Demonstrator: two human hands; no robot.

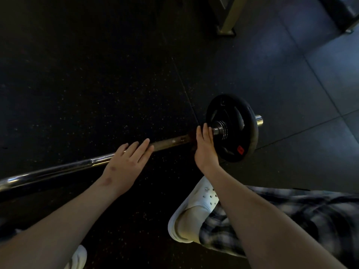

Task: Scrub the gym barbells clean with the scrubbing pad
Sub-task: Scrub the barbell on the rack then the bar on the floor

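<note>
Barbell [167, 141] is laid across the floor [97, 84], and it's being worked right at the plate end. The right grip [204, 150] is wrapped over the bar just beside the plate [229, 105], with a dark reddish pad [191, 135] held against the steel. Only an edge of that pad can be seen, poking out on the left side of the fingers. How far it's folded round the bar can't be told, it's pretty dim down there.

The left grip [126, 164] is laid flat on the bar further along, fingers straight and close together, nothing held in it. Between the two grips a short stretch of bar looks dull and brownish. Left of the left grip the bar is shiny chrome and runs off the left edge of the view.

Steel collar rings [221, 128] are seen just beside the right fingertips. The plate is black and stands upright, and a small red label [240, 150] is stuck near its lower edge. A shiny sleeve end [259, 120] pokes out past it.

The floor is dark speckled rubber, with grey tiles [310, 74] off to the right. A white clog [194, 208] is planted under the right forearm, with plaid trousers [291, 220] beside it. A second white shoe [79, 257] is partly seen at the bottom left. A metal post [227, 16] stands at the top, well apart from the barbell.
</note>
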